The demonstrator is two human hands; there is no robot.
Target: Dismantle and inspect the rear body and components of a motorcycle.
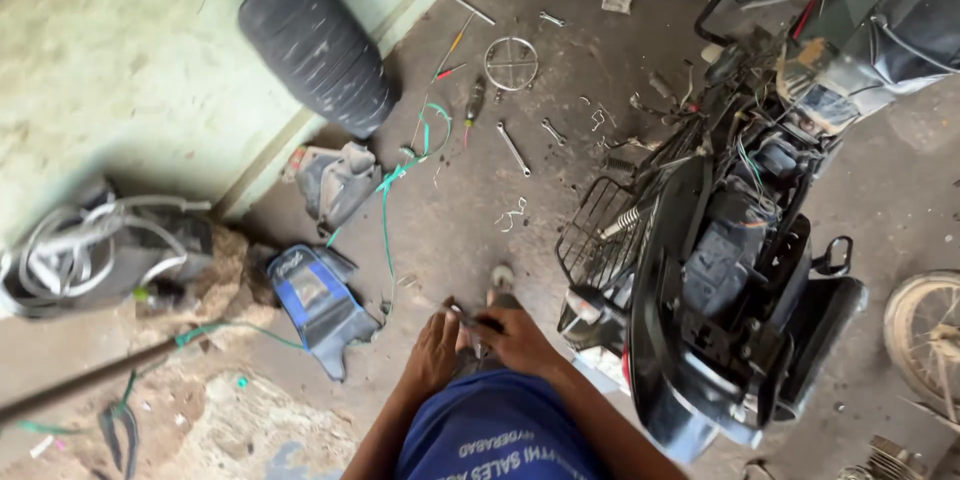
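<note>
2 hands meet low over the grey concrete floor (450, 230), just left of the stripped black scooter (720, 280). The left hand (432, 352) and right hand (515, 340) both clench around a small metal part with a thin rod (470, 320), seemingly steadying it between them. Its exact shape is hidden. A silver spanner (513, 148) lies farther off, beyond the hands, left of the scooter.

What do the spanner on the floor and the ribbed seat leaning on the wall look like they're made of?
The spanner looks like bare steel: a pale grey, slightly shiny bar with open ends. The ribbed seat appears covered in matte black vinyl or rubber, dusty, with moulded cross ridges; which of the two cannot be told from here.
</note>
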